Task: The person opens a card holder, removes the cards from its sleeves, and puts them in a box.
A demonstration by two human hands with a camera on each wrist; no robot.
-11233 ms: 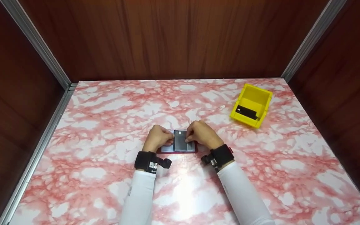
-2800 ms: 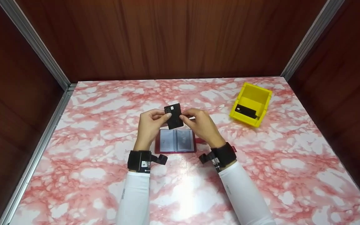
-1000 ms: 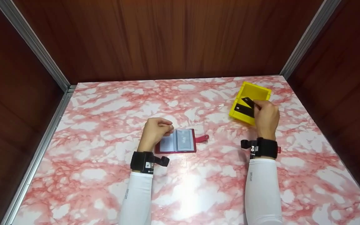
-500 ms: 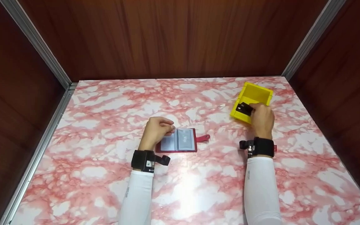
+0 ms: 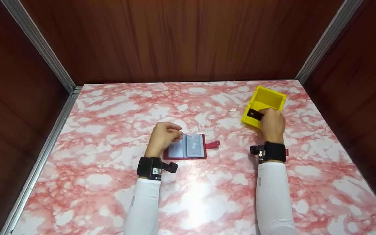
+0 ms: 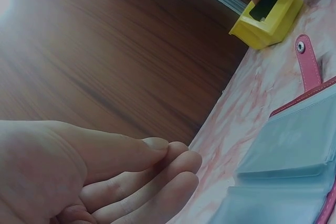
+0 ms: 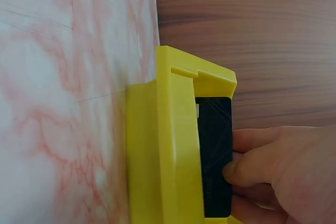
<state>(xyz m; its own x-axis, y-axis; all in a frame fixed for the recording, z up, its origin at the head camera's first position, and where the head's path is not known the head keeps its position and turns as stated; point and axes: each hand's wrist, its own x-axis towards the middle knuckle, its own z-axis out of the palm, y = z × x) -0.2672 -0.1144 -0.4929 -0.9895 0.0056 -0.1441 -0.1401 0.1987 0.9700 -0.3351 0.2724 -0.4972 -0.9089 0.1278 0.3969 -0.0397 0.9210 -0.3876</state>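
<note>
A black chip card (image 5: 254, 114) is pinched between the thumb and fingers of my right hand (image 5: 272, 125), inside the yellow bin (image 5: 268, 95). In the right wrist view the card (image 7: 215, 156) stands along the bin's front wall, thumb on its face. My left hand (image 5: 164, 135) hovers over the upper left of a red card holder (image 5: 194, 146), which lies unfolded with its clear sleeves showing. The left wrist view shows this hand's thumb (image 6: 126, 150) resting against loosely bent fingers, with nothing between them.
The holder's red snap strap (image 5: 212, 144) sticks out to the right, toward the bin. Pink and white marbled tabletop (image 5: 109, 192) surrounds these things. Brown wood-grain panels (image 5: 188, 42) rise behind and at both sides.
Earlier both hands held the black card over the holder. Since then my right hand has carried it to the bin and lowered it onto the card there. My left hand returned to the holder.
</note>
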